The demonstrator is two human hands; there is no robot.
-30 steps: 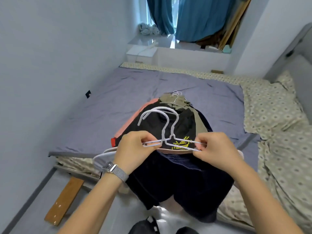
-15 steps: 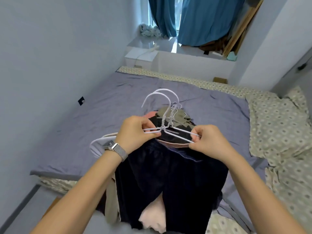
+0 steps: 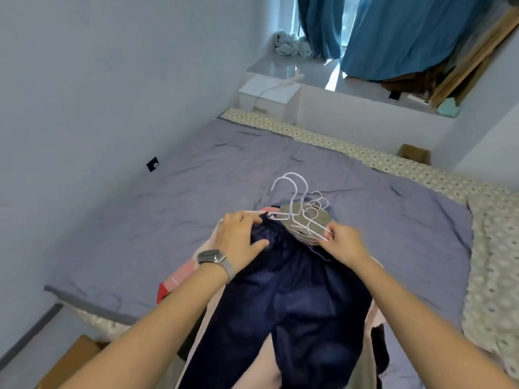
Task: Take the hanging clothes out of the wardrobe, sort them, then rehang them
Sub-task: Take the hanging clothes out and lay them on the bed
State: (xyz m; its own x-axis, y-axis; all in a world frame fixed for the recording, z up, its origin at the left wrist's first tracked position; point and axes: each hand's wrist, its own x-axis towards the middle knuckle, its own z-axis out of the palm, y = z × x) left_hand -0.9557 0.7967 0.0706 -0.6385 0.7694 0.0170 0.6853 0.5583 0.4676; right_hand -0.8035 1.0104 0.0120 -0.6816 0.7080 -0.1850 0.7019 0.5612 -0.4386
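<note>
A dark navy garment [image 3: 292,299] lies on top of a pile of clothes on the bed's near end. It hangs on white hangers [image 3: 295,203] whose hooks point away from me. My left hand [image 3: 241,237] presses on the garment's waistband at the left, fingers around the hanger's left end. My right hand [image 3: 344,244] pinches the hanger's right arm. Under the navy piece show an olive garment [image 3: 314,223], pink cloth [image 3: 185,269] and a red patch [image 3: 164,292]. More thin hanger hooks [image 3: 318,202] poke out of the pile.
The bed's purple-grey sheet [image 3: 224,197] spreads left and beyond the pile. A patterned quilt [image 3: 494,270] lies on the right. A blue wall runs along the left. A white box [image 3: 266,94] and blue curtains [image 3: 398,35] stand at the far end. A wooden plank [image 3: 73,357] lies on the floor.
Both hands have carried the hangers and the navy garment forward and down onto the pile. My left hand now lies flat on the waistband. The view tilted further over the bed.
</note>
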